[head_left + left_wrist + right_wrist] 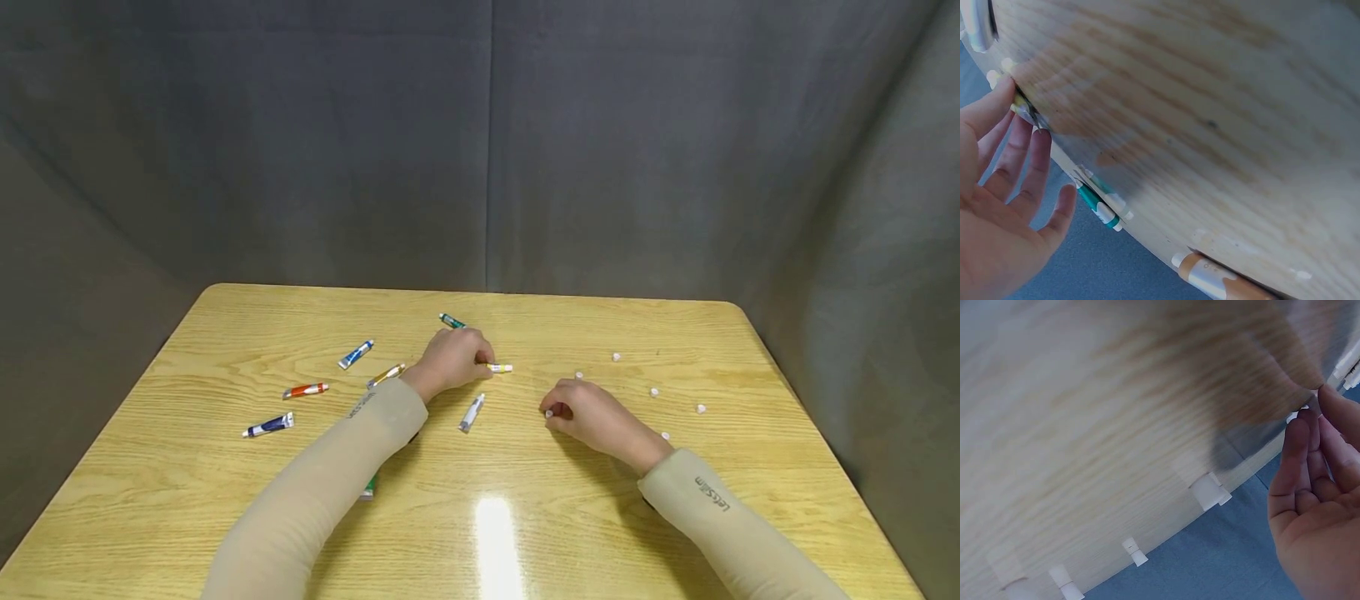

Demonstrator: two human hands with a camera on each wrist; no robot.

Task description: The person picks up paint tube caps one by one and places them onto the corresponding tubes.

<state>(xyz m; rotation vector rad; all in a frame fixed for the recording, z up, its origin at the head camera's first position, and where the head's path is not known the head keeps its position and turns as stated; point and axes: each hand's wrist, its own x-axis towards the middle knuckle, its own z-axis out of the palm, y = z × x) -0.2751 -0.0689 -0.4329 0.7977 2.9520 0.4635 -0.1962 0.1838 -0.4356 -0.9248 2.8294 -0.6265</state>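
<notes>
My left hand (453,358) pinches a small yellow paint tube (499,367) between thumb and fingertips, low over the table, its white tip pointing right. In the left wrist view the same yellow tube (1020,107) shows between thumb and fingers. A green tube (452,321) lies just beyond that hand, and a silver-white tube (472,412) lies in front of it. To the right, my right hand (596,419) pinches a tiny white cap (549,413) between thumb and fingertips. In the right wrist view the fingers mostly hide this cap.
On the left lie blue (356,354), red (305,390), dark blue (267,425) and gold (386,376) tubes; another green one (369,487) is partly under the left sleeve. Several white caps (654,392) are scattered around the right hand. A grey curtain (480,150) hangs behind the wooden table (225,517).
</notes>
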